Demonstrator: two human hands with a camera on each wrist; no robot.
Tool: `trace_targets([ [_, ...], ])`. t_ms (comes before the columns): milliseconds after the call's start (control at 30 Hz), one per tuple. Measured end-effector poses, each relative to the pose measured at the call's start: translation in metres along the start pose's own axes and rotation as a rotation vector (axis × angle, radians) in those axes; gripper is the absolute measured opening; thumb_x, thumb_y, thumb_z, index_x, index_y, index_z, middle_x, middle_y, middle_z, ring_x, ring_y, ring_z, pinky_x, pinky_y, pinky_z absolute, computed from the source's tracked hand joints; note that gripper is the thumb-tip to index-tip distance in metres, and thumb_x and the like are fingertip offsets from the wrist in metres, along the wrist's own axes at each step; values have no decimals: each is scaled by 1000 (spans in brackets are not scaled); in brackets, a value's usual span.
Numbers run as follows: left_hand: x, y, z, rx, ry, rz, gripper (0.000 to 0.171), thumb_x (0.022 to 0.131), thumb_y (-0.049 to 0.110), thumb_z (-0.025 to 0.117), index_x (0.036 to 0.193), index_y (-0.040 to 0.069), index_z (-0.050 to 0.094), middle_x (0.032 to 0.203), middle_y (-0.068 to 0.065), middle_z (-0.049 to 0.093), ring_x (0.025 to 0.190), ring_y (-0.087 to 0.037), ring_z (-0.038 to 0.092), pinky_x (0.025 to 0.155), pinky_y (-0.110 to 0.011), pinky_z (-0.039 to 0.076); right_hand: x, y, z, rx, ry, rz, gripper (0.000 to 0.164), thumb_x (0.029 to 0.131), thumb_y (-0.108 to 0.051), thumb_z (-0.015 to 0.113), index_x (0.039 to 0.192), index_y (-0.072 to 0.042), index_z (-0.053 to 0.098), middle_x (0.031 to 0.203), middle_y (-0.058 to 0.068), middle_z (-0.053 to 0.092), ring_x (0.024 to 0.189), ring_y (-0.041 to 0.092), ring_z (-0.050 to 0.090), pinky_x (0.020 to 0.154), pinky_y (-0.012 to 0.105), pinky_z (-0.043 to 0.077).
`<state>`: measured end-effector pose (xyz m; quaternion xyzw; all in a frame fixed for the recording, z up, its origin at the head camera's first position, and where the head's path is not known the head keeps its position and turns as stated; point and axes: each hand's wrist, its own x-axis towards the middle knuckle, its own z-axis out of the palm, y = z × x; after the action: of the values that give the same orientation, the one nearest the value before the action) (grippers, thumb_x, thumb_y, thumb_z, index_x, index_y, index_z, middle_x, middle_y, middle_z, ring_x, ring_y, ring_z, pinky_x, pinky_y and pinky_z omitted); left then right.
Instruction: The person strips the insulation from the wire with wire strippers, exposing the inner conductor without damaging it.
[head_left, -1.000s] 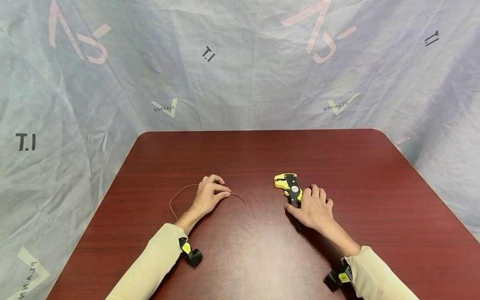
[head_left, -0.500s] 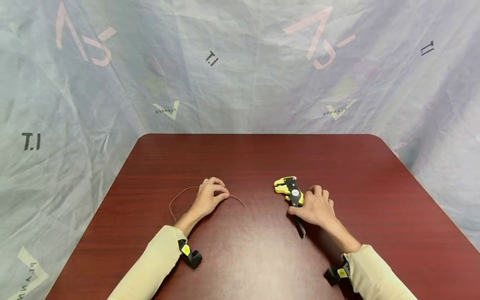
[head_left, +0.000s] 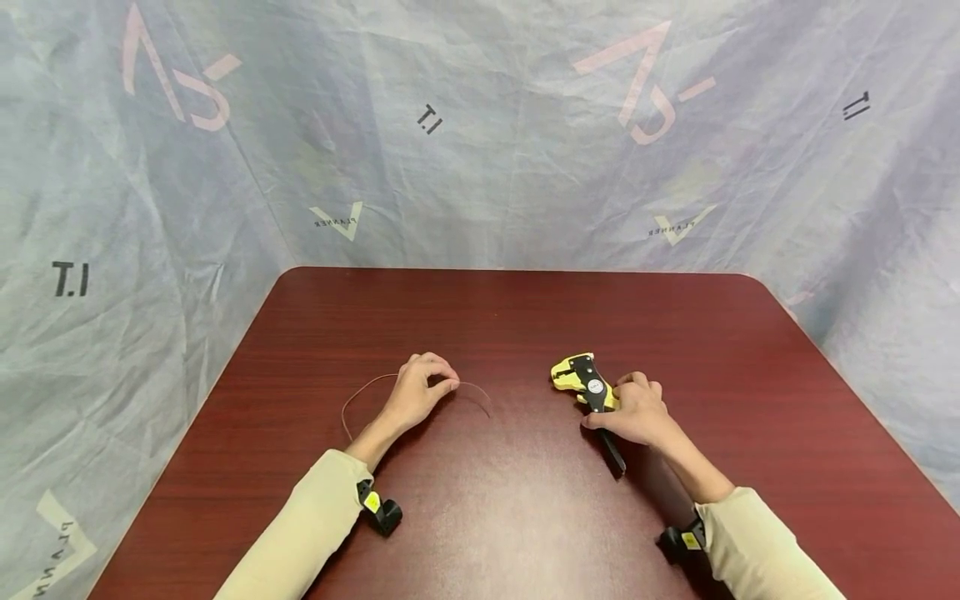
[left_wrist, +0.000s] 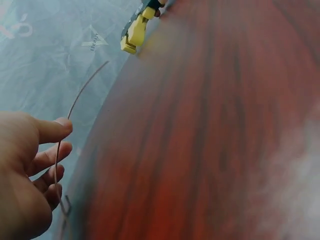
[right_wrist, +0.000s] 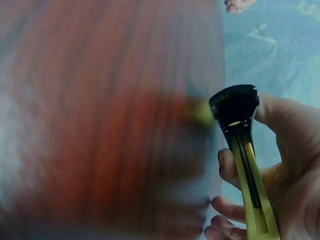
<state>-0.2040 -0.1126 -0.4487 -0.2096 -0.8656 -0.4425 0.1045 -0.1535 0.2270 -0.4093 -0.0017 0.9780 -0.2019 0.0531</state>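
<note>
Yellow and black, the wire stripper [head_left: 595, 387] is gripped between the thumb and fingers of the right hand [head_left: 636, 414], a little nearer the surface's [head_left: 510, 483] right edge than its left. Its long axis slants, handle end toward the near edge, nose toward the left edge; whether it touches the surface is hard to tell. The left hand [head_left: 415, 393] pinches a thin brown wire [left_wrist: 79, 93], one end bowing rightward, then nearward.

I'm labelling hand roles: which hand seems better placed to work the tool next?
Probably the right hand: it grips the yellow-and-black tool, its yellow head facing the wire. The left hand is busy pinching that wire, one end sticking out toward the tool.
</note>
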Motion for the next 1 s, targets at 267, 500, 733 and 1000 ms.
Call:
trace_targets([
  [267,5,9,-6,-47,24,-28,5,84,7,77,82,3,76,91,-7,73,91,-26,59,78,-32,45,7,2,-9,234,-65,18,39,71,-39,84,73,-9,60,68,-3,48,73,18,46,65,29,38],
  [500,6,12,-9,-61,37,-48,6,85,8,76,85,3,75,90,-8,73,90,-28,60,78,-38,48,9,3,-13,666,-322,79,35,87,-28,75,106,-2,59,81,-7,69,76,10,64,65,32,56],
  [733,8,14,-13,-76,51,-57,6,87,11,75,85,5,75,91,-9,74,88,-28,60,78,-42,46,11,3,-11,806,-383,71,25,91,-29,72,104,-12,58,75,-12,69,70,6,65,62,30,48],
  [1000,11,19,-21,-99,74,-55,4,86,8,75,87,3,75,85,-10,73,74,-10,49,70,-29,44,11,-2,-10,1099,-541,-57,33,99,-16,62,126,-2,50,94,-5,77,89,9,74,78,28,58],
])
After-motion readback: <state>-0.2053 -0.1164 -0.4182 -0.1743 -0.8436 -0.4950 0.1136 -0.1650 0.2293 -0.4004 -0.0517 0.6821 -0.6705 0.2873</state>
